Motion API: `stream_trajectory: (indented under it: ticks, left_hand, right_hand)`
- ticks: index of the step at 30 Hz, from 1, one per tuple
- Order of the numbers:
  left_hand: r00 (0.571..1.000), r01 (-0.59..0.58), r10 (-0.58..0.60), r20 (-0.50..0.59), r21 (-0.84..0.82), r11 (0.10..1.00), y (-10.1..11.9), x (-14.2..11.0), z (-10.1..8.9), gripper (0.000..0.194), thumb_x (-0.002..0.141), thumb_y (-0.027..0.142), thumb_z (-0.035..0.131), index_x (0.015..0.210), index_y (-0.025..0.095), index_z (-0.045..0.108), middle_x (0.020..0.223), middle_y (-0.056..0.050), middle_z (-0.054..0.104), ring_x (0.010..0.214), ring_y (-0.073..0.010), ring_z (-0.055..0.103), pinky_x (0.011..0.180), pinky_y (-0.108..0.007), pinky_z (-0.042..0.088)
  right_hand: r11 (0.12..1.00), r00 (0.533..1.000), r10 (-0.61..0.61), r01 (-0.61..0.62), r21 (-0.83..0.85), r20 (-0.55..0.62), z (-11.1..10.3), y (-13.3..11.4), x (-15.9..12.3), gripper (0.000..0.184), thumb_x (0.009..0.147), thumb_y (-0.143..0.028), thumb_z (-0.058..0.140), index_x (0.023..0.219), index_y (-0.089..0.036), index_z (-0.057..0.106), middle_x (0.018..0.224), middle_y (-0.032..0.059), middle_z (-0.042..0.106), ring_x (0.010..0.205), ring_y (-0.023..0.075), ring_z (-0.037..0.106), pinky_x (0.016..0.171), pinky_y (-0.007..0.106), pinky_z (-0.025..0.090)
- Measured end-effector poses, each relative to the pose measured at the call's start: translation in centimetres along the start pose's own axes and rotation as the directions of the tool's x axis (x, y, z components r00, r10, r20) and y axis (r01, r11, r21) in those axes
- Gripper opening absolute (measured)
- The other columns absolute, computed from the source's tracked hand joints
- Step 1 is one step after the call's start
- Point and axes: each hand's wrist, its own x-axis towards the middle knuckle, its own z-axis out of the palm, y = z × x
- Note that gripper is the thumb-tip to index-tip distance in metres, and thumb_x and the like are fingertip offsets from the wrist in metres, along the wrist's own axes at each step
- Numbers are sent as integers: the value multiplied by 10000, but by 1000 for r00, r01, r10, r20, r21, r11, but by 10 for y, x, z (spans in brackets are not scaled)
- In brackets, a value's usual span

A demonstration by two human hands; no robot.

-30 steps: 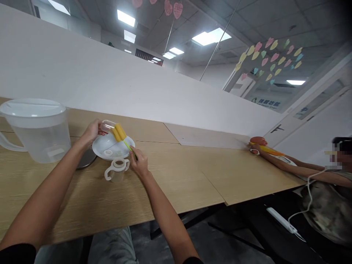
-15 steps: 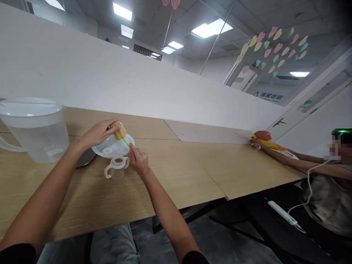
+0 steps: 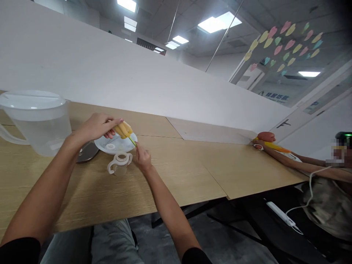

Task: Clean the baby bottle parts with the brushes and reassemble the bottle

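My left hand [image 3: 99,126] is wrapped round a clear bottle [image 3: 129,128], tilted above a white bowl [image 3: 129,147]. A yellow sponge bottle brush [image 3: 121,129] shows through the bottle's wall. My right hand [image 3: 143,157] grips the brush by its thin green handle, on the bottle's right side. In the bowl lies a small white ring [image 3: 110,146]; how much water it holds I cannot tell. Just in front of the bowl stands a clear piece with a white two-handled collar [image 3: 121,158], close to my right hand.
A large lidded pitcher [image 3: 41,128] of clear plastic stands at the left. A dark round plate [image 3: 88,152] lies partly behind my left forearm. At the table's far right another person's arms [image 3: 291,161] reach toward a doll [image 3: 266,137]. A white wall [image 3: 137,84] runs behind the table.
A second ago the sponge was at the bottle's mouth; now it is inside the bottle. My left hand has moved right, toward my right hand. The view has shifted slightly.
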Motion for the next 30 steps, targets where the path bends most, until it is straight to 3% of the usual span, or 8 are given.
stream_trajectory:
  ticks: [3, 5, 8, 12, 15, 18, 25, 30]
  left_hand:
    - [988, 108, -91, -123, 138, 985, 3, 1, -3, 670, 856, 688, 348, 802, 123, 704, 608, -66, 677, 558, -180, 623, 631, -296, 480]
    - [978, 148, -106, -181, 239, 960, -1, 0, -10, 664, 859, 678, 345, 763, 125, 701, 582, -60, 657, 559, -186, 616, 657, -303, 465]
    - [972, 150, -89, -216, 285, 947, -15, -3, -24, 640, 880, 638, 358, 915, 102, 706, 670, -69, 679, 623, -182, 618, 720, -314, 469]
    - [955, 154, 3, -298, 500, 852, -48, -1, -33, 451, 854, 389, 522, 1188, 108, 638, 1074, -133, 673, 976, -250, 594, 903, -395, 449]
    - [973, 202, -91, -212, 590, 782, -77, 10, -28, 469, 758, 141, 553, 1219, 139, 634, 1223, -165, 600, 1081, -271, 560, 951, -422, 432]
    - [975, 215, -210, -80, 592, 777, -98, 23, -18, 514, 687, 70, 567, 1191, 130, 650, 1224, -176, 610, 1073, -271, 571, 934, -402, 447]
    - [954, 230, -299, 33, 562, 795, -124, 35, 1, 738, 526, 8, 627, 1253, 128, 582, 1118, -134, 695, 884, -207, 629, 734, -281, 491]
    - [954, 213, -291, 66, 535, 818, -134, 37, 7, 803, 564, 14, 619, 1349, 100, 477, 1122, -139, 699, 913, -202, 641, 731, -265, 481]
  right_hand:
    - [1000, 1000, -19, 19, -20, -13, -1, -2, -1, 399, 1008, -224, 295, 1299, -119, 547, 977, 125, 733, 712, 123, 676, 593, 188, 496]
    - [1000, 1000, -26, 26, -6, -7, 0, -3, -1, 395, 1006, -232, 309, 1293, -122, 557, 941, 115, 736, 703, 122, 677, 592, 182, 498]
    - [996, 999, 26, -23, 83, -36, 2, -3, 0, 403, 1005, -244, 304, 1309, -134, 544, 955, 116, 732, 720, 130, 685, 607, 187, 511]
    - [959, 961, 226, -190, 212, -160, 1, -4, 3, 417, 1010, -257, 268, 1297, -122, 538, 1005, 137, 719, 764, 148, 693, 652, 216, 532]
    - [940, 929, 295, -241, 241, -221, -1, -6, 5, 406, 1014, -269, 274, 1228, -112, 581, 897, 114, 723, 725, 141, 689, 640, 211, 528]
    - [948, 930, 284, -235, 215, -234, -2, -6, 5, 408, 1016, -282, 274, 1184, -113, 605, 880, 113, 721, 701, 133, 684, 628, 202, 522]
    - [949, 943, 267, -222, 222, -199, 2, -4, 2, 409, 1014, -275, 272, 1219, -116, 588, 871, 113, 722, 668, 128, 676, 614, 202, 518]
    - [942, 953, 258, -211, 259, -159, 2, -3, 2, 402, 1005, -258, 282, 1248, -117, 570, 930, 125, 724, 732, 141, 691, 657, 216, 541]
